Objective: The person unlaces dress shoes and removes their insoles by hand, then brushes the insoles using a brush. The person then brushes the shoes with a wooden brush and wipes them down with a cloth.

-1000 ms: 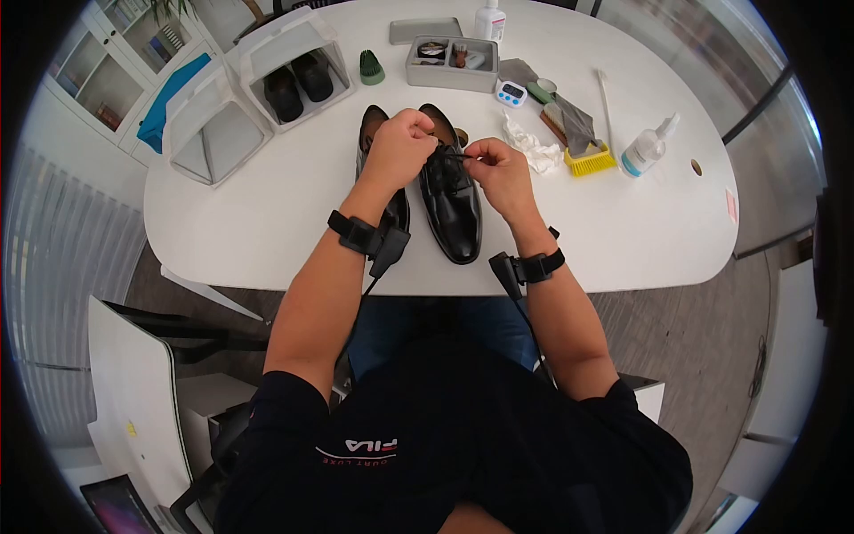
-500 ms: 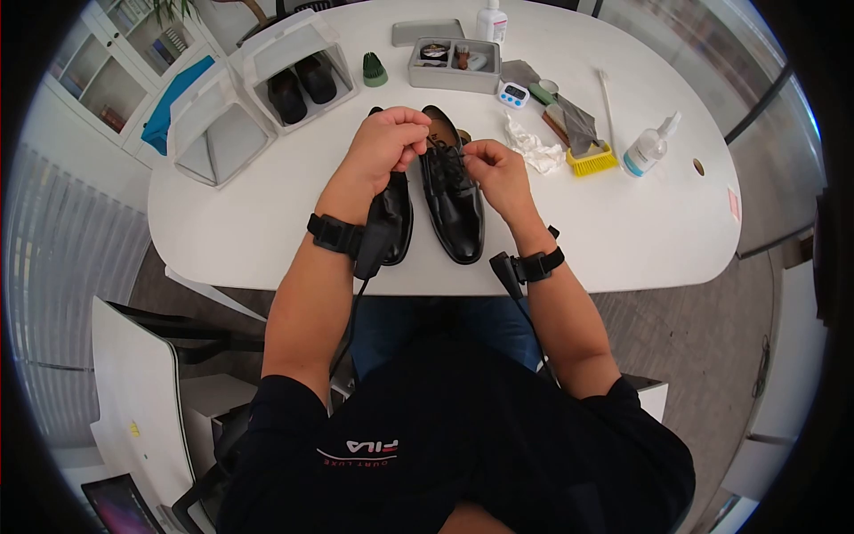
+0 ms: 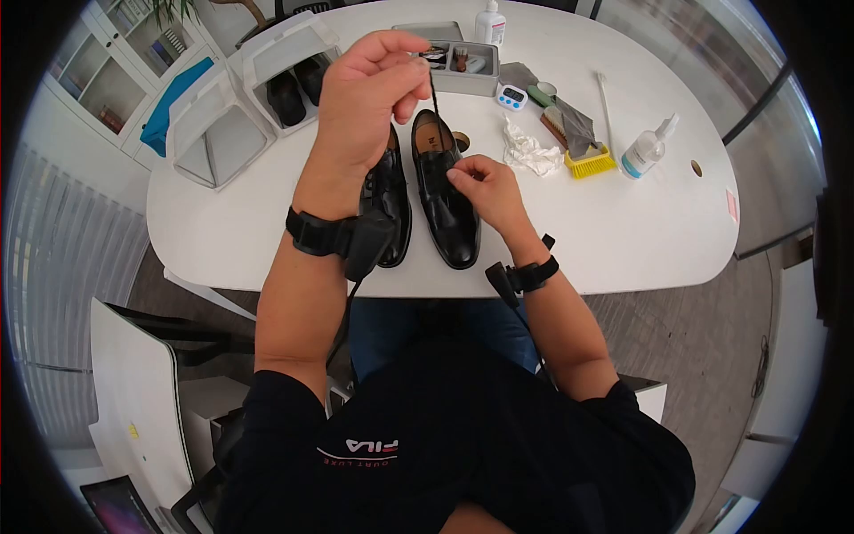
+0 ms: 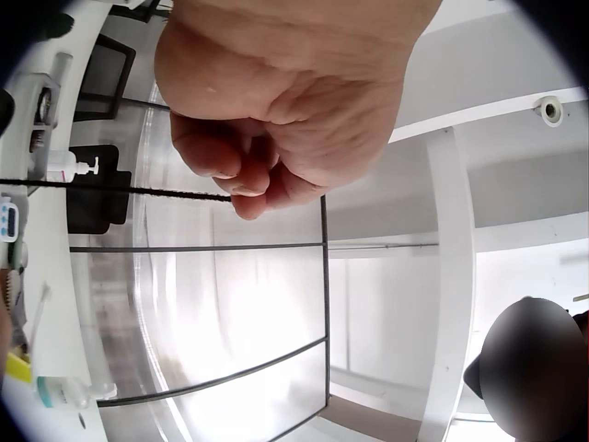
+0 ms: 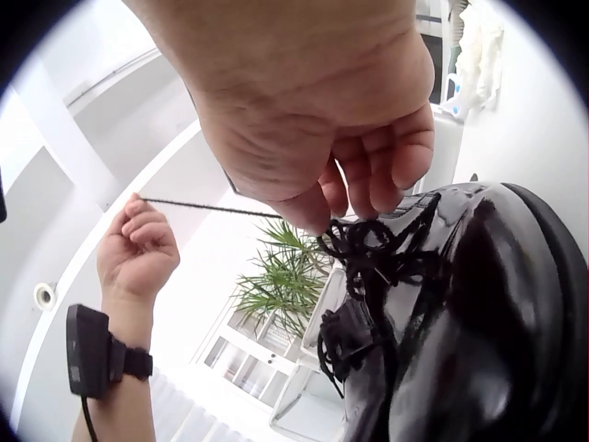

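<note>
Two black lace-up dress shoes stand side by side on the white table, toes toward the person. My left hand (image 3: 360,102), raised above the shoes, pinches one end of a black shoelace (image 3: 436,102), which runs taut down to the right-hand shoe (image 3: 452,227). At that shoe's lacing, my right hand (image 3: 492,191) has thumb and fingers pinched at the lace. Loops of lace (image 5: 368,244) show right under its fingertips in the right wrist view. Beside it, the left-hand shoe (image 3: 394,227) is partly hidden by the left wrist strap.
Two clear-fronted shoe boxes (image 3: 221,147) stand at the left, one with dark shoes inside. A grey tin (image 3: 480,82), a timer (image 3: 511,97), crumpled white tissue (image 3: 531,151), a yellow brush (image 3: 589,165) and a spray bottle (image 3: 642,153) lie across the back and right.
My left hand has risen away from the shoe, drawing the shoelace upward into a straight line. The right hand has stayed near the lacing, shifting slightly toward the toe.
</note>
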Demonstrator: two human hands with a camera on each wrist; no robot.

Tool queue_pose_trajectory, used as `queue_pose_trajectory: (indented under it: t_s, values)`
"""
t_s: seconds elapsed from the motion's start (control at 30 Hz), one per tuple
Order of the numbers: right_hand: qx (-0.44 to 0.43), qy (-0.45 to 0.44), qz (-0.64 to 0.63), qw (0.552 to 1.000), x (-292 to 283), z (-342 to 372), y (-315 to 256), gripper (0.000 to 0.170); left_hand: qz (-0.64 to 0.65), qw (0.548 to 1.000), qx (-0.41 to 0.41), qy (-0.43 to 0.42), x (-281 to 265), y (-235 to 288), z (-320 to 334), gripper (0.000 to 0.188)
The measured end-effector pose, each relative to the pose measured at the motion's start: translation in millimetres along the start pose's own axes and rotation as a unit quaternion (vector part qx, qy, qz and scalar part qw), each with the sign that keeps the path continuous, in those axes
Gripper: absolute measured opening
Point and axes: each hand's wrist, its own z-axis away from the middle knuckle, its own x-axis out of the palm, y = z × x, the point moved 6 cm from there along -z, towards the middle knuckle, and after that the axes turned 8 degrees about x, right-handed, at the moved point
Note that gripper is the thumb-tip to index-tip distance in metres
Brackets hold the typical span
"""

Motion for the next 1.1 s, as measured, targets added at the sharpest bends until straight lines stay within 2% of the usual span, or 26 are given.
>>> queue_pose_trajectory:
  t_s: [0.03, 0.07, 0.1, 0.13, 0.17, 0.23, 0.27, 0.33, 0.4, 0.43, 0.47, 0.5, 0.53, 0.57, 0.6, 0.63, 0.7, 0.8, 0.9, 0.93, 1.0, 1.1]
  values:
    - [0.006, -0.008, 0.060, 0.998, 3.4, 2.9, -4.1, 0.023, -0.007, 1.000, -0.008, -0.014, 4.3, -1.4, 0.6, 0.022]
    - [0.006, -0.009, 0.060, 0.998, 7.0, 6.4, -9.0, 0.023, -0.015, 0.999, -0.015, -0.027, 7.1, -2.2, 1.6, 0.024]
    - [0.003, 0.018, 0.126, 0.992, 9.0, 9.7, -15.2, 0.026, -0.014, 0.999, -0.016, -0.027, 6.6, -1.9, 3.1, 0.024]
    - [0.000, 0.046, 0.192, 0.980, 8.7, 11.2, -17.9, 0.028, -0.017, 0.998, -0.017, -0.066, 11.3, -3.7, 6.2, 0.026]
    - [0.001, 0.048, 0.191, 0.980, 9.8, 10.4, -15.5, 0.028, -0.019, 0.994, -0.019, -0.106, 16.3, -4.9, 9.0, 0.028]
    - [0.000, 0.093, 0.067, 0.993, 6.8, 7.0, -9.5, 0.028, -0.024, 0.990, -0.033, -0.135, 18.8, -6.2, 14.0, 0.029]
    - [-0.001, 0.091, 0.067, 0.994, 6.4, 3.9, -9.0, 0.028, -0.029, 0.985, -0.045, -0.163, 20.6, -7.3, 17.4, 0.030]
    - [-0.056, 0.035, 0.116, 0.991, 7.4, -2.0, -13.1, 0.029, -0.012, 0.980, -0.054, -0.190, 24.7, -5.3, 23.4, 0.030]
    - [-0.063, 0.019, 0.089, 0.994, 7.9, -11.4, -4.2, 0.026, 0.024, 0.965, -0.071, -0.250, 34.6, -4.3, 28.8, 0.031]
    - [-0.073, 0.002, 0.062, 0.995, 9.2, -16.6, 0.0, 0.023, 0.024, 0.965, -0.070, -0.252, 32.8, -7.3, 28.4, 0.031]
    - [-0.074, 0.002, 0.062, 0.995, 7.8, -21.1, 4.3, 0.023, -0.051, 0.977, -0.116, -0.174, 16.3, -22.1, 26.5, 0.029]
    - [-0.071, -0.026, -0.035, 0.997, 6.6, -25.0, 9.5, 0.018, -0.126, 0.974, -0.162, -0.093, -2.6, -38.1, 27.3, 0.028]
    - [-0.066, -0.054, -0.132, 0.988, 6.4, -26.0, 12.5, 0.014, -0.126, 0.974, -0.162, -0.093, -13.2, -61.0, 32.4, 0.028]
    - [-0.042, -0.069, -0.163, 0.983, 6.8, -22.2, 6.9, 0.007, -0.260, 0.946, -0.129, -0.143, -24.9, -90.5, 38.5, 0.027]
    - [-0.042, -0.068, -0.163, 0.983, 3.7, -17.5, 1.0, 0.007, -0.387, 0.897, -0.094, -0.190, -31.1, -109.8, 43.6, 0.026]
    - [-0.013, -0.074, -0.176, 0.981, 2.1, -13.5, -1.1, 0.007, -0.387, 0.897, -0.094, -0.190, -30.5, -118.2, 50.5, 0.026]
    - [0.016, -0.080, -0.189, 0.979, -1.2, -8.4, -8.3, 0.008, -0.505, 0.834, -0.078, -0.208, -23.0, -126.2, 63.4, 0.027]
    - [0.050, -0.082, -0.228, 0.969, -6.8, -2.5, -5.5, 0.011, -0.527, 0.823, -0.116, -0.175, -19.4, -122.1, 64.0, 0.027]
    - [0.066, -0.072, -0.345, 0.933, -17.2, -8.2, 5.3, 0.017, -0.537, 0.812, -0.109, -0.199, -18.0, -123.6, 62.5, 0.025]
    - [0.065, -0.073, -0.346, 0.933, -18.6, -9.3, 5.9, 0.017, -0.538, 0.812, -0.108, -0.199, -19.0, -124.0, 61.5, 0.025]
    - [0.146, -0.021, -0.358, 0.922, -23.4, -10.7, 19.7, 0.020, -0.535, 0.808, -0.114, -0.218, -19.4, -126.6, 61.0, 0.024]
    - [0.176, -0.029, -0.335, 0.925, -20.0, -10.9, 31.8, 0.022, -0.500, 0.817, -0.157, -0.241, -22.5, -131.6, 58.7, 0.023]
